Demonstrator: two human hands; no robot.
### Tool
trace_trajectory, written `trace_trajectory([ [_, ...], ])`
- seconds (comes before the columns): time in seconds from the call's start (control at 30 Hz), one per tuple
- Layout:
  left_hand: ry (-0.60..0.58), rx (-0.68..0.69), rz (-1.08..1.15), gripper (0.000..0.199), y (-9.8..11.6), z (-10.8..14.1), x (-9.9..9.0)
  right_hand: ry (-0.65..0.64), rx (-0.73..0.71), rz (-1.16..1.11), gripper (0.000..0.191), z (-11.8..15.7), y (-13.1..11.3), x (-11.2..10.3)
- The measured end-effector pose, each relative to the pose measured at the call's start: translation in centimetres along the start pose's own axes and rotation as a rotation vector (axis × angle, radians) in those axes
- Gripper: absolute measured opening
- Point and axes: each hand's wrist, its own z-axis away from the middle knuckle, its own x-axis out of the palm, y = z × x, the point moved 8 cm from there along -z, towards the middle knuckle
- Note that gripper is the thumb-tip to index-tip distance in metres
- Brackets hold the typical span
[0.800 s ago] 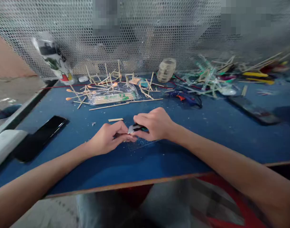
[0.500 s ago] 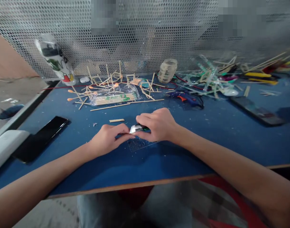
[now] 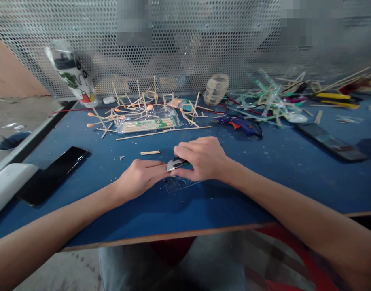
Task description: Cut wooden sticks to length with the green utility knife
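Observation:
My right hand [image 3: 202,159] is closed round a utility knife [image 3: 175,163], its metal end pointing left at the fingertips of my left hand [image 3: 143,176]. The fingers of my left hand are pressed together; what they pinch is too small to make out. Both hands meet above a small clear sheet [image 3: 176,185] that lies on the blue table [image 3: 197,216]. Just behind my left hand lie short wooden sticks [image 3: 150,152]. Farther back are longer thin sticks [image 3: 141,136] and a plastic-wrapped bundle of sticks [image 3: 147,125].
Two phones [image 3: 53,176] [image 3: 331,142] lie left and right. A blue glue gun [image 3: 241,124], a jar [image 3: 216,89] and stick frames [image 3: 139,99] stand toward the mesh panel [image 3: 179,44]. A printed bottle [image 3: 74,79] stands back left, yellow-handled pliers [image 3: 335,99] back right.
The fingers of my left hand have closed up; the gap between thumb and forefinger is gone. My right hand still holds the knife, nearly unmoved. The view has shifted slightly.

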Motion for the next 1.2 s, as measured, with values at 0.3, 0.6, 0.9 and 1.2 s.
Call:
trace_trajectory([
  [0.3,0.050,0.022,-0.062,0.031,0.19,-0.04,0.00,0.002,-0.046,0.074,0.064,0.03,0.06,0.39],
  [0.6,-0.033,0.039,-0.112,0.029,0.26,0.25,0.42,0.080,-0.057,0.108,0.056,0.19,-0.49,0.09],
  [0.9,-0.064,0.051,-0.103,0.022,0.35,0.18,0.01,0.071,-0.075,0.096,0.061,0.20,-0.23,0.81],
  [1.2,-0.038,0.011,-0.093,0.028,0.53,-0.19,0.15,0.109,-0.038,0.050,0.068,-0.05,0.20,0.48],
])
